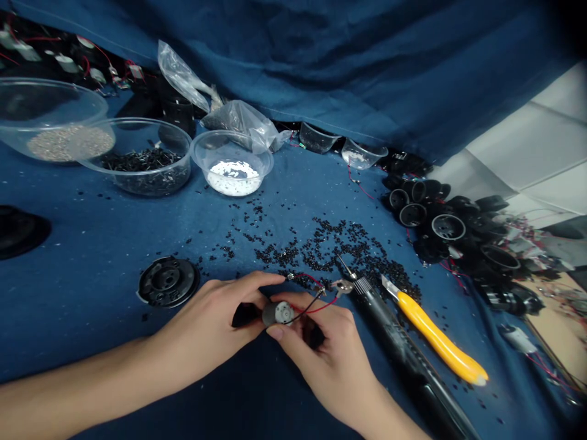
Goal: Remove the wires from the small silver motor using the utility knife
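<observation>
Near the bottom middle, a small silver motor (278, 313) with red and black wires is held between both hands. My right hand (328, 348) grips it with thumb and fingers around its body. My left hand (215, 318) is closed round its other side, index finger reaching toward a small connector (290, 277) on the wires; whether it touches is unclear. A small metal part (343, 286) hangs at the wires' end, beside the tip of a black electric screwdriver (398, 342). A round black cover (168, 281) lies left of my left hand.
A yellow-handled knife (440, 336) lies right of the screwdriver. Small black screws (330, 244) are scattered ahead. Clear bowls hold beige pieces (68, 142), black pieces (142, 160) and white pieces (233, 177). Black housings (447, 226) are heaped at the right.
</observation>
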### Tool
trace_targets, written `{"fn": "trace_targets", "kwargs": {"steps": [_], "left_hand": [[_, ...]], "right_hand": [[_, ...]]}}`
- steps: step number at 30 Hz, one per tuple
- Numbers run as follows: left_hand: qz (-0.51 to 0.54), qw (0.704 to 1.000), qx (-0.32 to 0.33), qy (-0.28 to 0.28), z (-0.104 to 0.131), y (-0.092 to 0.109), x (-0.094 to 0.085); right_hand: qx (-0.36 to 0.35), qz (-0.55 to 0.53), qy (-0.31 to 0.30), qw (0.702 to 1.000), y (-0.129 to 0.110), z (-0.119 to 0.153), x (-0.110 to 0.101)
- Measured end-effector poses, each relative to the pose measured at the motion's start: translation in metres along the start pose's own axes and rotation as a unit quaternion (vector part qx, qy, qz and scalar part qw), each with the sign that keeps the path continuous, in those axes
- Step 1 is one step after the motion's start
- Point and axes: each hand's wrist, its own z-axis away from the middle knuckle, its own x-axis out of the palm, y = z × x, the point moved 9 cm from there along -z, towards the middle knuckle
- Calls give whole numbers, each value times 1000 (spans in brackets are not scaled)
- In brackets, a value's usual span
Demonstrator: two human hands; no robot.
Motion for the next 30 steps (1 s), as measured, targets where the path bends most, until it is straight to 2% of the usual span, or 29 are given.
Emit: {"fn": "trace_targets", "kwargs": {"steps": [10,15,30], "left_hand": [[-20,999,30,18,2,1,-1],[-32,999,7,1,-2,-2,1],[-36,999,-8,-23,-1,-2,3]], "right_hand": [[-17,36,-11,999,-4,2,0],[-29,47,19,998,-6,1,-5],[-11,85,9,996,1,-3,3]]}}
